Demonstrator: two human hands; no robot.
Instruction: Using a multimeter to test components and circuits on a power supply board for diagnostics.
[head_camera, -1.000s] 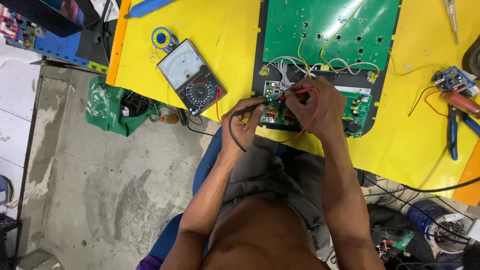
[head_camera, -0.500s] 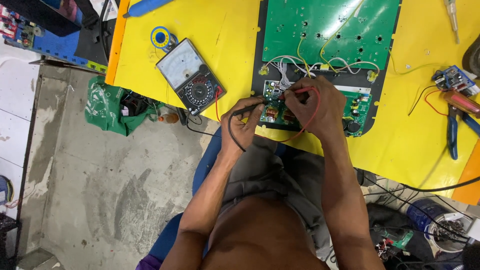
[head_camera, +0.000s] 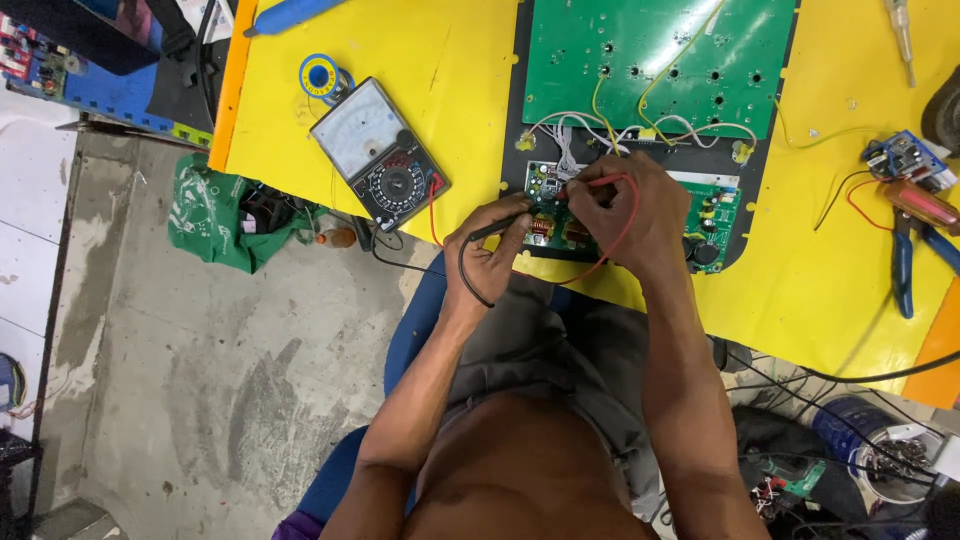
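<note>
Two closed grips on probes (head_camera: 500, 226)

Electronics repair workshop: yellow bench (head_camera: 400, 60), circuit boards (head_camera: 660, 60), multimeter (head_camera: 380, 155), pliers (head_camera: 905, 260).

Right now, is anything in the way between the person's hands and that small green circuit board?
Nothing visible. The left hand with the black probe and the right hand with the red probe already rest over the small green circuit board.

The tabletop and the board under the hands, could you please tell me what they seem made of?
The tabletop looks like painted or laminated sheet: flat yellow, slightly glossy, scuffed. The small circuit board looks like green-coated laminate with soldered components; the left hand and right hand hold probes to it.
</note>
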